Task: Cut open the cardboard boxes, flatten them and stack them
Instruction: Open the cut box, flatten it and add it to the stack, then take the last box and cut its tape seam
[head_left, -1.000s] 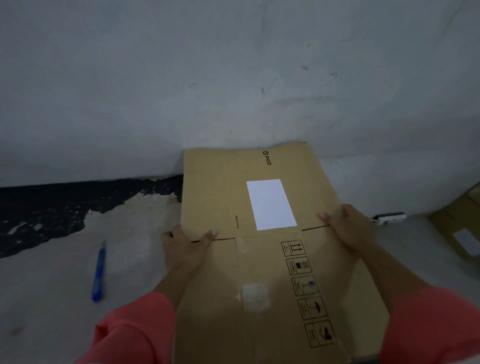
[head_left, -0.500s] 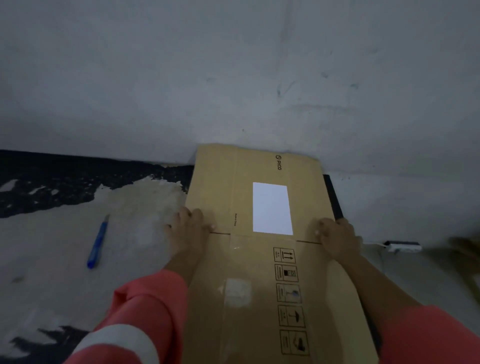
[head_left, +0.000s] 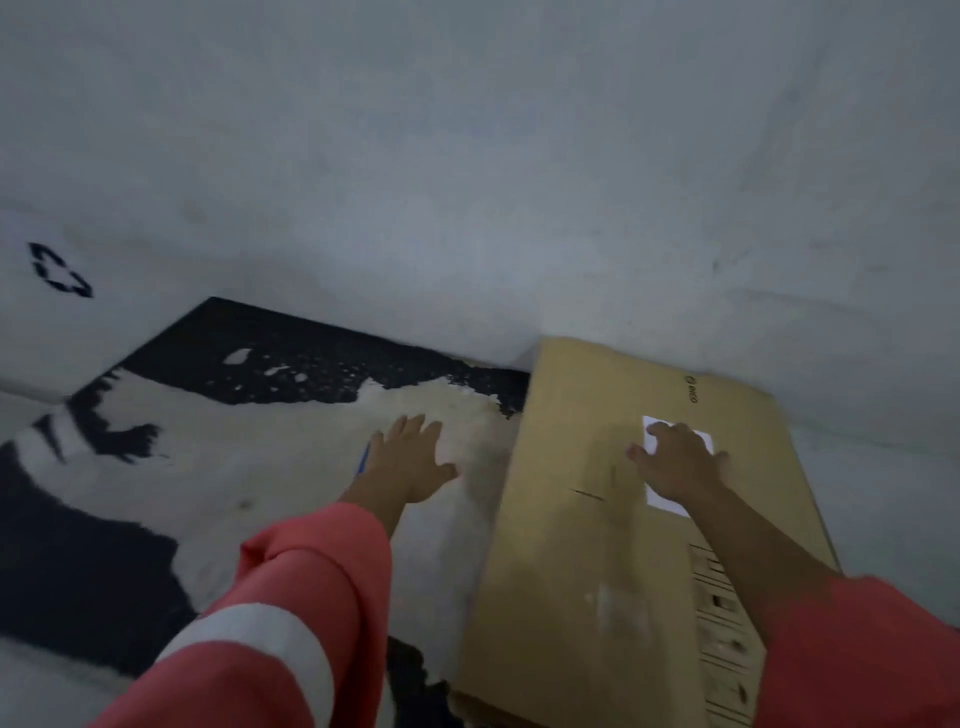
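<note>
Six entries, left to right.

1. recycling mark (head_left: 60, 270): black, printed on a pale surface at far left. No part of your job.
2. floor (head_left: 249, 467): pale, with black patches where the coating has worn away.
3. blue cutter (head_left: 362, 460): only a sliver shows, on the floor, mostly hidden by the hand listed next. A second ago it lay in full view, well apart from both hands.
4. left hand (head_left: 413, 460): spread wide, palm down, holding nothing, low over the floor and right at the cutter. Half a second ago it gripped the left edge of the flattened cardboard box (head_left: 587, 561); it has let go and crossed over.
5. flattened cardboard box: lies flat as far as the view shows, its far end touching the wall (head_left: 467, 156). Whether other boards lie beneath it cannot be told.
6. right hand (head_left: 675, 462): fingers loosely spread, palm down on the box's top face, partly covering the white label (head_left: 704, 441). It has come in from the right edge, where it held before.

Reading: this box looks flattened and set down. You appear to be fetching the cutter, probably for the next box; mind the blade as your fingers close.
</note>
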